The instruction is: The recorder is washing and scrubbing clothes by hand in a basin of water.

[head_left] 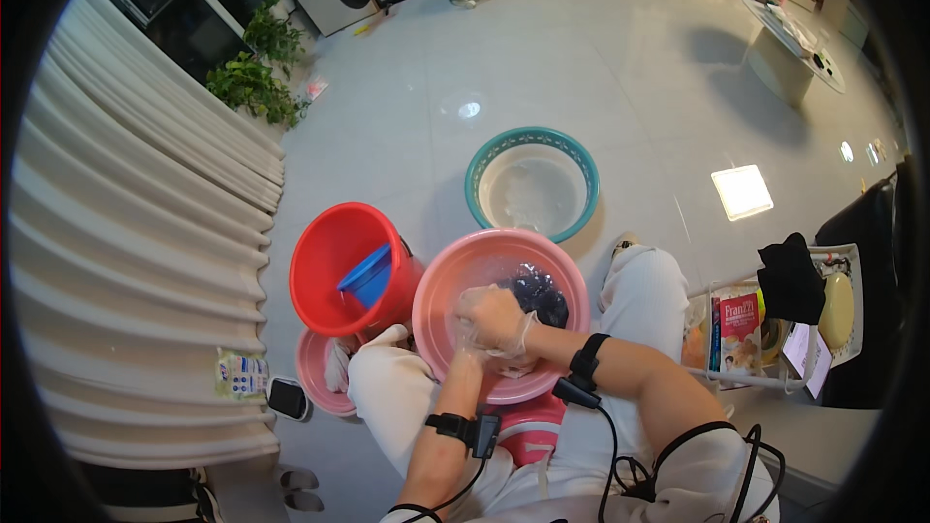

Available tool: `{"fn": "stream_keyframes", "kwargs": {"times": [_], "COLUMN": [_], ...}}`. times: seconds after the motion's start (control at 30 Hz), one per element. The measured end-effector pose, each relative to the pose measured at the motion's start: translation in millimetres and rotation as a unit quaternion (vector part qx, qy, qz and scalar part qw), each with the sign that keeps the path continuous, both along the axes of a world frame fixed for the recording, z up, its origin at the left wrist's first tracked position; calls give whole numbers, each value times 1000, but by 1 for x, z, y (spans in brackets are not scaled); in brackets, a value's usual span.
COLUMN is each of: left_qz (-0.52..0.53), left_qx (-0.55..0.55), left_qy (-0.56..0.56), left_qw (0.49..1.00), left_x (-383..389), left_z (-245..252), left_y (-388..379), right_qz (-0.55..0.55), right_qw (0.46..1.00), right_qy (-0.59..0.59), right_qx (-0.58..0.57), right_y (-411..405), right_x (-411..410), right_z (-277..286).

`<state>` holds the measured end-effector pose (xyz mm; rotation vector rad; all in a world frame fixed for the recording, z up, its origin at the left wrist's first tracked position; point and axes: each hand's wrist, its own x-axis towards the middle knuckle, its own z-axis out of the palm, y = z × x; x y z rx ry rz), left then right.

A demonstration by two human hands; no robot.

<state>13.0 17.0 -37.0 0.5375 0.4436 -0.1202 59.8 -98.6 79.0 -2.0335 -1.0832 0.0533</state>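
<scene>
Both of my hands wear clear disposable gloves and are together inside a pink plastic basin (574, 305) between my knees. My right hand (501, 316) looks curled and lies across my left hand (471, 341), which is largely hidden beneath it. What the fingers hold, if anything, cannot be made out. Wet dark cloth (541, 294) lies in the basin, just beyond and to the right of my right hand. A pale bit of material (516, 369) shows near the basin's close side.
A teal-rimmed basin (485, 212) holding water stands beyond. Left are a red bucket (312, 269) with a blue container (370, 276) inside, and a second pink basin (309, 378) with pale cloth. A storage cart (770, 378) stands right; a curtain (145, 232) hangs left.
</scene>
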Motion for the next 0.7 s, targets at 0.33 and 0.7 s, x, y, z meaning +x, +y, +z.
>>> {"fn": "stream_keyframes", "kwargs": {"times": [0.33, 0.7], "left_qz": [29, 32], "left_qx": [282, -74], "left_qy": [159, 112], "left_qw": [946, 990], "left_x": [4, -10], "left_z": [28, 23], "left_y": [-7, 16], "right_qz": [-142, -19], "right_qw": [971, 980], "right_qy": [190, 199], "right_qx": [-43, -22], "right_y": [-6, 7], "right_x": [45, -27], "right_z": [-81, 11]}}
